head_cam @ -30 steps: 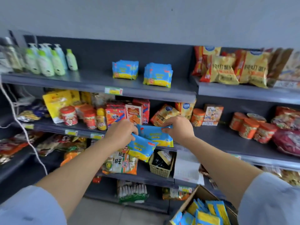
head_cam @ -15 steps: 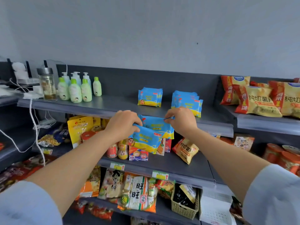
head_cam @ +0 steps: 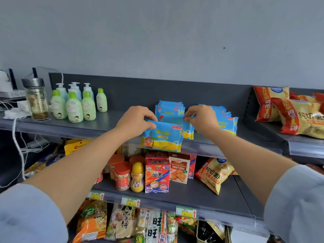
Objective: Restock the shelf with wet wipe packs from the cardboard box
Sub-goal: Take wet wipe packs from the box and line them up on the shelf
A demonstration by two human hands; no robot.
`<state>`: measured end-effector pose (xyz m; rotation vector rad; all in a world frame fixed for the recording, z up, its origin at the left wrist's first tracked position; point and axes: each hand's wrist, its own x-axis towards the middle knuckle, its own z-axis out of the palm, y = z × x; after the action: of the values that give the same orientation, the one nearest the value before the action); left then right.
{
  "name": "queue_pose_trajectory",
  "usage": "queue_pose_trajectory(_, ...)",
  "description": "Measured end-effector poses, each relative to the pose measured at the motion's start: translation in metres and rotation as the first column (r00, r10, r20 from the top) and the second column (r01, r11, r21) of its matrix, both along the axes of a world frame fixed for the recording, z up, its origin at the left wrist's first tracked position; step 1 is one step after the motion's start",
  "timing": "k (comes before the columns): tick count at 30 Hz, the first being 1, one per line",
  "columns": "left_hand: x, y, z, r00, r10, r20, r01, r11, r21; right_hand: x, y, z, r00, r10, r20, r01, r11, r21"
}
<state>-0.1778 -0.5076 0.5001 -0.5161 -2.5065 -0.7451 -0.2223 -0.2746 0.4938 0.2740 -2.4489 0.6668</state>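
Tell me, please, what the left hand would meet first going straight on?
Probably the standing row of blue plastic wet wipe packs on the grey metal shelf, beyond the left hand, though depth is unclear.

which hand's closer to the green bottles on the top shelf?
Left. The left hand grips a wet wipe pack right of the green bottles; the right hand is farther right.

The grey top shelf (head_cam: 98,128) carries a glass jar (head_cam: 37,100) and green bottles (head_cam: 75,109) at its left, and two stacks of blue wet wipe packs (head_cam: 169,111) further right.
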Motion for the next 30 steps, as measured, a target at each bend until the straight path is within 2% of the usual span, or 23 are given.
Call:
queue_pose_trajectory(4,-0.036,0.003,0.004,1.0,-0.004,0.004,0.004,1.0,0.015,-0.039,0.0,0.001,1.0,-0.001,-0.014,0.001,1.0,0.001)
queue_pose_trajectory(14,-0.116,0.011,0.002,0.999,0.013,0.043,-0.014,0.999,0.046,-0.128,0.005,-0.005,0.997,0.023,0.067,-0.025,1.0,0.019)
queue_pose_trajectory(19,-0.141,0.015,-0.008,0.997,-0.004,0.08,0.0,0.999,0.05,-0.151,0.007,-0.013,0.993,0.007,0.114,-0.006,1.0,-0.011)
queue_pose_trajectory(25,-0.166,0.019,-0.012,0.997,0.008,0.081,-0.01,0.999,0.03,-0.165,0.006,-0.01,0.994,0.005,0.107,-0.011,0.998,0.058)
queue_pose_trajectory(27,-0.171,0.022,-0.014,0.998,0.031,0.057,-0.03,0.999,-0.031,-0.168,0.007,-0.007,0.993,0.006,0.116,-0.02,0.992,0.121)
queue_pose_trajectory(30,-0.176,0.026,-0.019,0.999,0.044,-0.021,-0.048,0.968,-0.247,-0.169,0.009,-0.002,0.986,0.005,0.167,-0.044,0.971,0.234)
